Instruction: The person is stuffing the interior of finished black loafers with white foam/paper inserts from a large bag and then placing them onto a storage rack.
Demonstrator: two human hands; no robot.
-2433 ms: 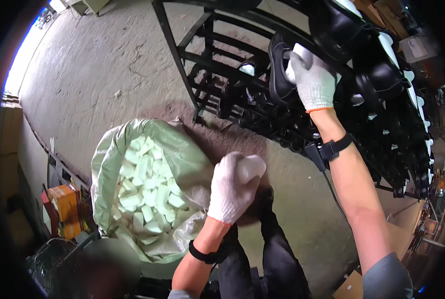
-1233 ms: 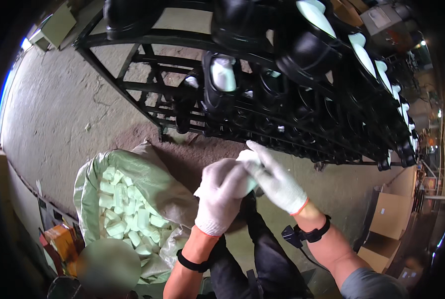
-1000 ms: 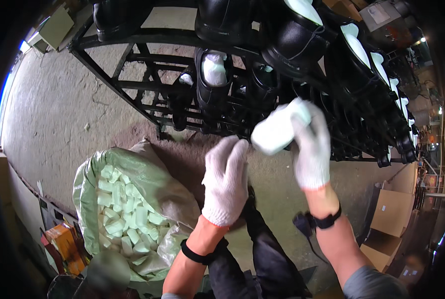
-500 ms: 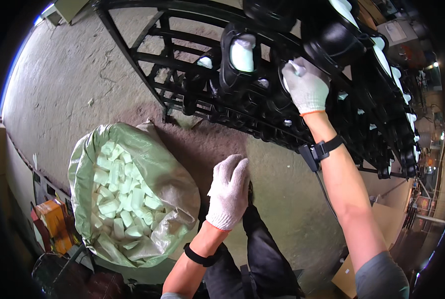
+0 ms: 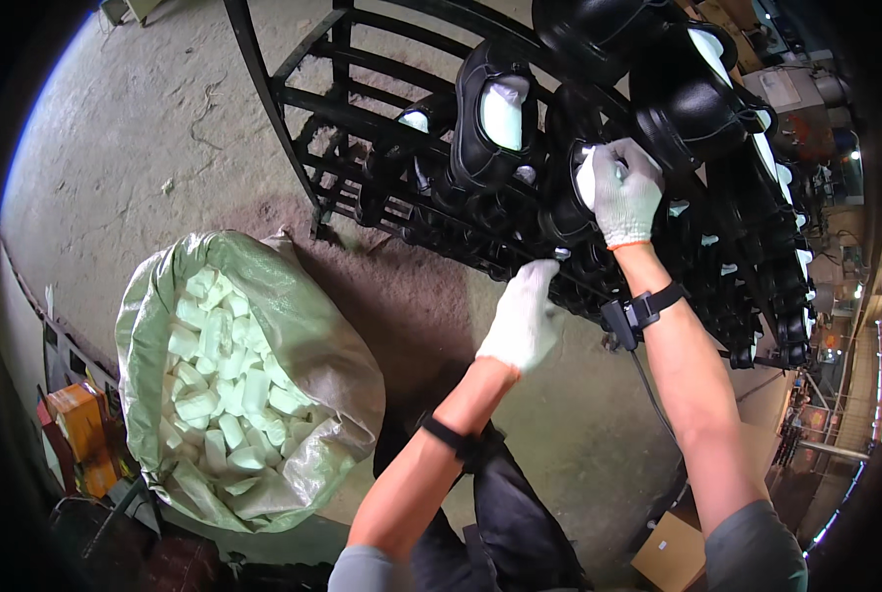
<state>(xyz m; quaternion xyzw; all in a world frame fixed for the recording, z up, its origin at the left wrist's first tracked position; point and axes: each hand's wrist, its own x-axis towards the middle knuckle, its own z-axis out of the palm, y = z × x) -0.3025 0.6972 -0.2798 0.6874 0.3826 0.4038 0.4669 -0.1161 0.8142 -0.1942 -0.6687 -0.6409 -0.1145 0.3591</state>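
Note:
My right hand [image 5: 630, 197], in a white knit glove with an orange cuff edge, is at the opening of a black shoe [image 5: 567, 215] on the rack. Its fingers are curled in; whatever they grip is hidden, and a white surface shows beside them in the shoe. My left hand [image 5: 522, 321], gloved alike, is raised just below the rack's edge, its fingers pointing up toward the shoes and partly hidden. To the left of the right hand, another black shoe [image 5: 468, 148] has a white insole and a crumpled pale wad at its top.
A black metal rack [image 5: 307, 104] holds several black shoes on stacked tiers. At left stands a pale green woven sack [image 5: 347, 365] of white blocks [image 5: 233, 380]. An orange box [image 5: 83, 424] lies beyond it, and a cardboard box [image 5: 673, 553] stands at lower right.
My left hand has moved up and right, from beside the sack to the rack. The right hand has shifted slightly down at the shoe, its fingers more curled. The whole view has shifted a little.

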